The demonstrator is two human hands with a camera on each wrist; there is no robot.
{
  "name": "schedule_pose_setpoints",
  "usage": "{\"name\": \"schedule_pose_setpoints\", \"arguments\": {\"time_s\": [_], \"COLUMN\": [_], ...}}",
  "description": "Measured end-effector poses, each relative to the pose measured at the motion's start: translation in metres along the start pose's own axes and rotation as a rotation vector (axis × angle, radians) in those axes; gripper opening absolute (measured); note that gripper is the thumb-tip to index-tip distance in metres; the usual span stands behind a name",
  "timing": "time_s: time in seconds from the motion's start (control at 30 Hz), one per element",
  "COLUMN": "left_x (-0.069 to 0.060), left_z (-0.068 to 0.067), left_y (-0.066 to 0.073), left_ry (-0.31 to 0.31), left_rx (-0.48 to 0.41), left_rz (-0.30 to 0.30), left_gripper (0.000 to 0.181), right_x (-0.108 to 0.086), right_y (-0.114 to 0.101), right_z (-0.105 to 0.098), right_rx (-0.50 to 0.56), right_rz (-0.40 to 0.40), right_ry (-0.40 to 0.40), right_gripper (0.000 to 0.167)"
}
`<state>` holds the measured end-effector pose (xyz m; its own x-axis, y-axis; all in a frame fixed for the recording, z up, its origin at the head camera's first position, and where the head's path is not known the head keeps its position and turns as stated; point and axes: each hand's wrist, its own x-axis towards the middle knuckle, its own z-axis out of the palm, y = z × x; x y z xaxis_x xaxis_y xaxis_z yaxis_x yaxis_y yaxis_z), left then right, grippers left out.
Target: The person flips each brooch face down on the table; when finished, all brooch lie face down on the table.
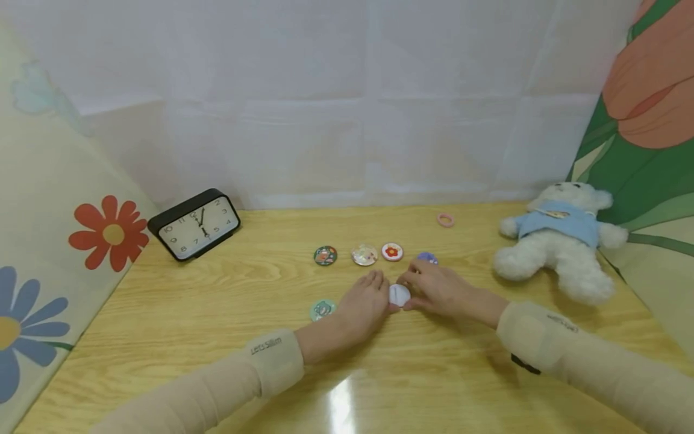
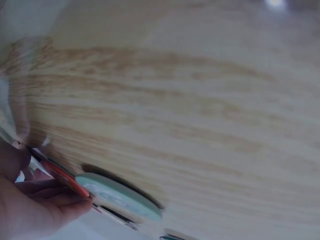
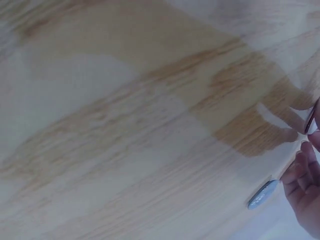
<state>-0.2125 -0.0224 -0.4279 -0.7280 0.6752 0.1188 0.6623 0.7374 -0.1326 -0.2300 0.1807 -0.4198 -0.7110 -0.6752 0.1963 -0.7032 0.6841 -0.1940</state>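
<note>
A round pin badge (image 1: 399, 295) shows its white back, with a thin line across it, between the two hands. My right hand (image 1: 441, 290) pinches its right edge with thumb and fingers. My left hand (image 1: 362, 306) holds its left side, thumb near the lower edge. In the left wrist view, a red-orange badge (image 2: 65, 178) lies against the left hand's fingers (image 2: 55, 202). Beside it is a mint-green badge (image 2: 120, 195), seen left of the hand in the head view. A dark badge edge (image 3: 312, 119) meets the right fingertips in the right wrist view.
Behind the hands lie a dark green badge (image 1: 325, 255), a clear glittery badge (image 1: 364, 254), a red-flower badge (image 1: 392, 251) and a purple-blue badge (image 1: 427, 258). Farther back is a pink ring (image 1: 446, 220). A black clock (image 1: 197, 224) stands left, a plush bear (image 1: 561, 241) right.
</note>
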Motion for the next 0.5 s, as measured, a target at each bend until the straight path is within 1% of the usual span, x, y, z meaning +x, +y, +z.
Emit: {"name": "schedule_pose_setpoints", "arguments": {"time_s": [0.1,0.2,0.27,0.3,0.37,0.43,0.5], "left_x": [0.0023,0.0039,0.0041,0.0039,0.0039,0.0036,0.0040], "left_z": [-0.0006,-0.0007,-0.0023,-0.0031,-0.0050,-0.0065,-0.0061], "left_y": [-0.0005,-0.0005,0.0006,0.0015,0.0035,0.0053,0.0063], "left_ry": [0.017,0.000,-0.026,-0.044,-0.076,-0.102,-0.115], "left_rx": [0.013,0.039,0.068,0.085,0.119,0.128,0.131], "left_rz": [0.015,0.025,0.044,0.056,0.076,0.089,0.088], "left_gripper": [0.059,0.057,0.054,0.052,0.047,0.042,0.040], "right_x": [-0.0007,-0.0008,-0.0004,-0.0003,-0.0004,-0.0008,-0.0015], "right_y": [-0.0006,-0.0007,-0.0007,-0.0009,-0.0010,-0.0023,-0.0038], "right_z": [-0.0003,0.0002,0.0020,0.0029,0.0053,0.0072,0.0081], "right_rx": [-0.010,-0.030,-0.087,-0.138,-0.273,-0.428,-0.561], "right_rz": [-0.009,-0.042,-0.092,-0.119,-0.179,-0.255,-0.308], "right_ry": [0.011,0.034,0.054,0.058,0.058,0.065,0.069], "right_gripper": [0.040,0.038,0.036,0.035,0.031,0.026,0.021]}}
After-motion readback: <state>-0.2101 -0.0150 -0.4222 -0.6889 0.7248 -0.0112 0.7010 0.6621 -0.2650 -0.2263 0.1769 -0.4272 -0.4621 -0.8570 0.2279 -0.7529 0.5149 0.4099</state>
